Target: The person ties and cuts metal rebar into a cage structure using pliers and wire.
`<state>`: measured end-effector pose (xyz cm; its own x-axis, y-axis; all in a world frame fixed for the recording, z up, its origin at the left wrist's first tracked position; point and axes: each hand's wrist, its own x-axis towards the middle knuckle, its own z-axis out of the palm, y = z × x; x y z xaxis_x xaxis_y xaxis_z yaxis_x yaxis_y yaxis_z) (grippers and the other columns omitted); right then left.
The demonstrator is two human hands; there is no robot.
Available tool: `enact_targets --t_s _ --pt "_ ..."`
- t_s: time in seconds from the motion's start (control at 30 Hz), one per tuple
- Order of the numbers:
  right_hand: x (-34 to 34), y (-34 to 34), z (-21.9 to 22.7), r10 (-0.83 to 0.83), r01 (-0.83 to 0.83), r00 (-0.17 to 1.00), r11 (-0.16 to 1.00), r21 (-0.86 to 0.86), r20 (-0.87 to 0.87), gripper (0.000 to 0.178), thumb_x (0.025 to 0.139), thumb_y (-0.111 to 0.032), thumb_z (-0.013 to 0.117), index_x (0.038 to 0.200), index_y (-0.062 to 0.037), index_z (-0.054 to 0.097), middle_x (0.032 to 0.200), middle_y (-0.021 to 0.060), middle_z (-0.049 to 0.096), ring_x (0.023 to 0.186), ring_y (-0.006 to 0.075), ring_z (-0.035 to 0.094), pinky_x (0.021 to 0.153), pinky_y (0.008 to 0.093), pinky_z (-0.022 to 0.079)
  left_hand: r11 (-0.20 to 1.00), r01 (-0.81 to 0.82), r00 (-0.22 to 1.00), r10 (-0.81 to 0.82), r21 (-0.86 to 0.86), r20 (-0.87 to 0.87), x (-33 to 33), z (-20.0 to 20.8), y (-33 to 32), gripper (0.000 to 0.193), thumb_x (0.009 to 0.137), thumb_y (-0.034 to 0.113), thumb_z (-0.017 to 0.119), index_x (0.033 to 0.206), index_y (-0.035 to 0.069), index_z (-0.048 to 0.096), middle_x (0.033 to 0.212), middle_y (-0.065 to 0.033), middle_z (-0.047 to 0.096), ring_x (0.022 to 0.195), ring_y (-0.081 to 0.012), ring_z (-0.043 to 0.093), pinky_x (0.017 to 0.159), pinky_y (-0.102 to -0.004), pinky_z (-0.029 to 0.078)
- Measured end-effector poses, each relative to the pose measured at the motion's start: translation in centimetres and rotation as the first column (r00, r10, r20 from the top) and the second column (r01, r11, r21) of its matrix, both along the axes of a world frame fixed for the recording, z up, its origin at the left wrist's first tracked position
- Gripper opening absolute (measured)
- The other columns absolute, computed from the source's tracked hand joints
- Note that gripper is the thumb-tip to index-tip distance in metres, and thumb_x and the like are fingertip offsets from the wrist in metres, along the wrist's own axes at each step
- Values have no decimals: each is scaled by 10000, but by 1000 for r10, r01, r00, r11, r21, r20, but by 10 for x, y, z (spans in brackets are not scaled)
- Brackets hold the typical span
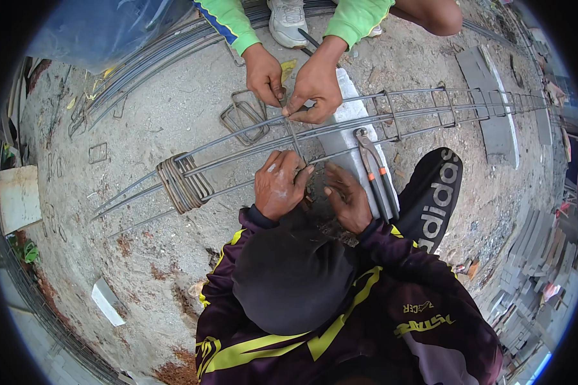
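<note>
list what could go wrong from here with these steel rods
Pinched fingers: the left hand and a co-worker's hands work bare and close together at one crossbar, so a shifting rod might nip someone.

Falling tool: the pincers appear to lie unheld on the white block, and a bump could knock them off.

Sliding rings: the bunched wire rings sit near the rods' ends and may slip if tilted.

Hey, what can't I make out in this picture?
In the head view:
Far end of the steel frame: too small.
Shoulders beyond the green sleeves: cut by top edge.
Palm of the left hand: hidden behind its back.
Part of the white block: covered by the frame and pincers.
</note>
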<state>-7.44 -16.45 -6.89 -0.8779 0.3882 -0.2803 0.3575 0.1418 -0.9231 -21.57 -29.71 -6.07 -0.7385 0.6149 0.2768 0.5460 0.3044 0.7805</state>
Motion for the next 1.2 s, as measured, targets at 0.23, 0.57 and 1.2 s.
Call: enact_targets --t_s 0.23,0.57,1.2 --pt "-31 -17 -34 -126 116 962 992 -57 -242 474 828 -20 680 1288 -1 566 1241 209 568 1160 339 571 996 391 467 1000 7 1000 -7 2 -6 2 -6 0 219 773 70 786 790 42 570 717 -97 598 697 -324 569 606 -434 450" --pt "-24 -10 -34 -14 134 959 903 409 -283 239 823 -46 673 1050 -7 607 923 192 601 871 405 606 768 437 494 1000 8 999 -7 17 -44 1 -6 1 240 779 71 788 772 36 550 698 -107 576 669 -322 548 582 -428 430" --pt "-20 -14 13 231 -253 967 829 499 106 306 809 -131 614 1093 -18 612 627 175 646 580 416 647 530 496 490 994 103 992 -105 -38 -62 -6 -6 -16 199 809 36 761 827 14 563 802 -145 607 736 -335 574 618 -422 459"
